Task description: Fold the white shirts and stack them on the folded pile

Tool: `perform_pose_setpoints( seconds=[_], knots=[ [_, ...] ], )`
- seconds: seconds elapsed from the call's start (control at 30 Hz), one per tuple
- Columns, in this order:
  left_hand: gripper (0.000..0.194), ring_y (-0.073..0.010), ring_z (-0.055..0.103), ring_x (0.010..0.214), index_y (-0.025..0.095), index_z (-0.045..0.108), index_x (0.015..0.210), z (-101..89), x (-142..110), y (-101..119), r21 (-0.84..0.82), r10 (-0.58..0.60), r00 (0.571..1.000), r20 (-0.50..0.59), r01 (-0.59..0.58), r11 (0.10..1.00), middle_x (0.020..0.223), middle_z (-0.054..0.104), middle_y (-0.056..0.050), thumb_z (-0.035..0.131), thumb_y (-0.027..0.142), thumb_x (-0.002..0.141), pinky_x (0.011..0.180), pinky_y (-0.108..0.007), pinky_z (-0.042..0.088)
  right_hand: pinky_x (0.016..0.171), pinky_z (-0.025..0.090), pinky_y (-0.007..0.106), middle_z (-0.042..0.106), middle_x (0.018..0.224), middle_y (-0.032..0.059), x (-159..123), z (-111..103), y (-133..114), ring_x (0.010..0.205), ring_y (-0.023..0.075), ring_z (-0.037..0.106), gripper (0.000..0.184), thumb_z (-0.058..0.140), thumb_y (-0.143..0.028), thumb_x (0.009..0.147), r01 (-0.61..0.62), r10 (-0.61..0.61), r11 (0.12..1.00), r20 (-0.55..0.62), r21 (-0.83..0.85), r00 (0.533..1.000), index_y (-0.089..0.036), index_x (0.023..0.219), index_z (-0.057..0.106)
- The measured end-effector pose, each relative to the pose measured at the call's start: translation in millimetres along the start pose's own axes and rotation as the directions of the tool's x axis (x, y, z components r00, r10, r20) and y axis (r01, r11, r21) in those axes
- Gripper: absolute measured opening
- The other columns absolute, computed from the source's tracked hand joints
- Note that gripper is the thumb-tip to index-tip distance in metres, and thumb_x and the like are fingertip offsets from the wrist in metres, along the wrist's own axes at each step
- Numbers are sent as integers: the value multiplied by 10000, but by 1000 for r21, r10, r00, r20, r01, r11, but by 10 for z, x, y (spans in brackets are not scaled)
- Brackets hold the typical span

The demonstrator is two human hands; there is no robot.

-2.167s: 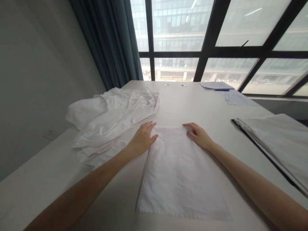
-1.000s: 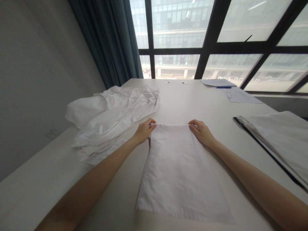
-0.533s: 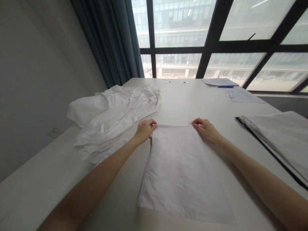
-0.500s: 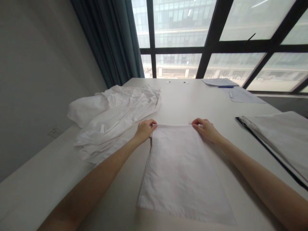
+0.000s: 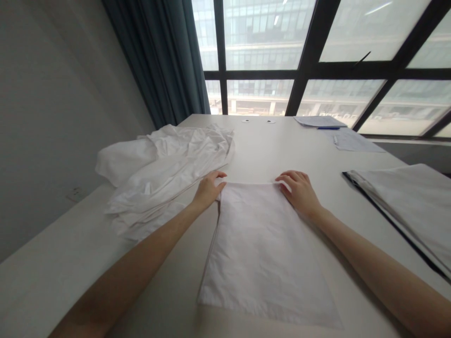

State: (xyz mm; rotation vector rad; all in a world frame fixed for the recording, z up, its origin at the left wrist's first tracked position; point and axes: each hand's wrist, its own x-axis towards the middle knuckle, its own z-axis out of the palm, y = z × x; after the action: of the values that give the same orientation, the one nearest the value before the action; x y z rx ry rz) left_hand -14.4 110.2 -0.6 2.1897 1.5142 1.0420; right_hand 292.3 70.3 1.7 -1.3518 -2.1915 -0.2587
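A rectangular white cotton cloth (image 5: pixel 264 253), folded flat, lay on the table with its long axis running straight away from the person, its narrow folded end toward the window and its wider hem near the person's body. The left hand (image 5: pixel 209 191) stood open at the far left corner of the cloth, fingers loosely curved and pointing past the edge, with nothing pinched. The right hand (image 5: pixel 299 191) was open too, fingers spread, resting at the far right corner and gripping nothing. The pale table (image 5: pixel 268 150) stretched toward a tall dark-framed window (image 5: pixel 260 47) with buildings outside and a dark teal curtain (image 5: pixel 158 56) at its left. A heap of crumpled white cloth (image 5: pixel 165 178) lay to the left, just beside the left hand, and a flat folded white sheet with a dark edge (image 5: pixel 398 211) lay to the right. Papers (image 5: pixel 319 121) and a blue pen (image 5: pixel 328 127) sat at the far end. Half a second earlier both hands had pinched the cloth's far edge; now their fingers had let go, and the cloth lay in about the same place.
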Motion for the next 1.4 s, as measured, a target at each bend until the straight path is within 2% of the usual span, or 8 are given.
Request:
perform_pose_setpoints(
  seconds=[0.1, 0.17, 0.27, 0.47, 0.7, 1.0, 1.17, 1.4],
  knots=[
    [197, -219, 590, 1072, 185, 674, 989, 6, -39, 127, 101, 125, 992, -3, -124, 987, 1084, 655, -63, 568, 125, 835, 1004, -396, 422, 973, 399, 419, 684, 1103, 84, 4, -48, -140, 1077, 238, 586, 247, 446, -214, 938, 97, -99, 994, 38, 57, 994, -210, 1042, 671],
    [220, -216, 588, 1085, 190, 681, 1010, 29, -107, 256, 169, 209, 975, 81, -220, 961, 1121, 654, -65, 536, 119, 860, 1023, -408, 408, 977, 415, 405, 681, 1152, 77, 3, -58, -246, 1093, 230, 591, 265, 451, -227, 935, 107, -117, 990, 116, 95, 986, -209, 1081, 671],
    [279, -226, 552, 1175, 170, 639, 1153, 87, -256, 430, 242, 305, 919, 252, -365, 899, 1259, 618, -93, 520, 187, 902, 1080, -411, 364, 1040, 396, 410, 625, 1296, 86, -16, -46, -362, 1228, 241, 529, 354, 435, -278, 942, 80, -109, 990, 255, 120, 961, -182, 1224, 627],
    [503, -249, 316, 1417, 102, 403, 1426, 171, -457, 479, 354, 261, 847, 462, -447, 821, 1517, 374, -144, 389, 343, 984, 1152, -441, 247, 1162, 240, 459, 364, 1528, 111, -73, -12, -398, 1422, 252, 296, 601, 324, -476, 979, 53, -77, 996, 467, 65, 881, -141, 1473, 386],
    [609, -277, 222, 1452, 121, 291, 1493, 126, -444, 416, 413, 245, 805, 541, -508, 756, 1565, 265, -132, 269, 481, 1002, 1156, -446, 193, 1180, 184, 457, 269, 1569, 65, -102, -19, -368, 1451, 235, 206, 656, 219, -571, 977, 54, -62, 998, 516, 31, 854, -219, 1527, 271],
    [698, -282, 195, 1460, 59, 258, 1497, 21, -506, 376, 439, 204, 801, 562, -498, 748, 1565, 224, -189, 228, 540, 991, 1161, -447, 171, 1172, 193, 494, 275, 1564, 91, -140, -58, -316, 1444, 252, 226, 685, 241, -593, 968, 65, -66, 998, 511, 20, 857, -203, 1530, 258],
    [662, -271, 205, 1459, 86, 277, 1492, -4, -581, 328, 433, 217, 832, 511, -466, 772, 1557, 256, -184, 266, 518, 991, 1163, -436, 175, 1147, 234, 536, 296, 1555, 99, -269, -119, -210, 1436, 258, 253, 659, 261, -571, 974, 59, -56, 998, 477, 9, 877, -221, 1533, 243],
    [572, -247, 226, 1455, 112, 318, 1477, -7, -630, 283, 414, 218, 871, 441, -412, 812, 1556, 281, -158, 284, 434, 1005, 1165, -443, 193, 1156, 232, 511, 282, 1570, 51, -405, -110, -158, 1453, 231, 203, 594, 283, -517, 990, -17, -16, 997, 437, 73, 899, -277, 1531, 239]
  ],
)
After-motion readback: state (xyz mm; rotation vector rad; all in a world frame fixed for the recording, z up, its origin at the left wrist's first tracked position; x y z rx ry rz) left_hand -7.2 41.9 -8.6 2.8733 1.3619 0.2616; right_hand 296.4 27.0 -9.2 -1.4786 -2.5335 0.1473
